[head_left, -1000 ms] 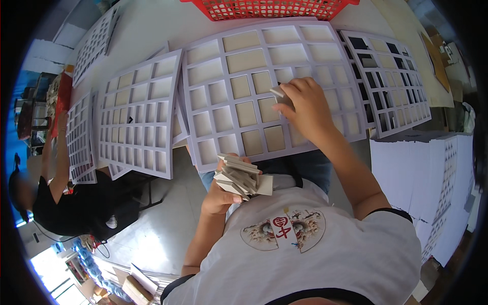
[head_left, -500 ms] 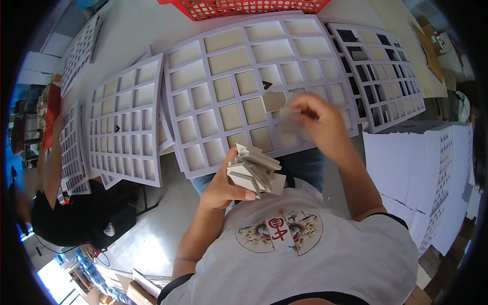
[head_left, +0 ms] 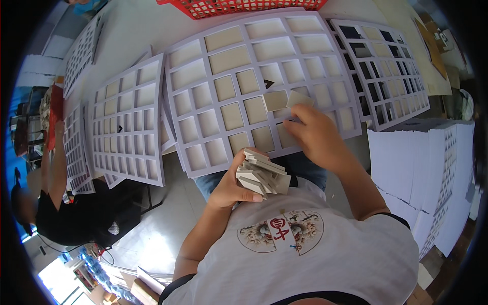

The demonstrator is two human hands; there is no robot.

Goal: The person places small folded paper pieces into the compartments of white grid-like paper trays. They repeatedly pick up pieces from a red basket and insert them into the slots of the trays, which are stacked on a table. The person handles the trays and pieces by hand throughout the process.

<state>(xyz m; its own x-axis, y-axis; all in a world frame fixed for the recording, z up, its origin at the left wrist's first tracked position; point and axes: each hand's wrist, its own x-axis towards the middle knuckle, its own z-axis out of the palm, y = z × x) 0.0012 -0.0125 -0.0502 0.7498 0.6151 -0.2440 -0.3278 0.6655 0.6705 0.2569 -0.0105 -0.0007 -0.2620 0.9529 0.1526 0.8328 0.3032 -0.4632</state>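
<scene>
My left hand is closed around an uneven stack of beige cardboard pieces, held at the near edge of a white grid frame. Over the lower right of that frame, my right hand has its thumb and forefinger apart, with the tips down at a cell; no piece shows between them. Two loose beige pieces lie tilted across the grid bars: one cardboard piece left of the fingers, another cardboard piece just beyond them. Similar beige pieces fill several cells. A small black angled piece sits near the loose ones.
More grid frames lie at the left and right. A red plastic basket stands at the table's far edge. White stacked boards are at the right. Another person's arm reaches in at the far left.
My right hand has lowered to the grid; the beige piece it carried no longer shows between its fingers. My left hand and its stack have shifted slightly right and nearer.
</scene>
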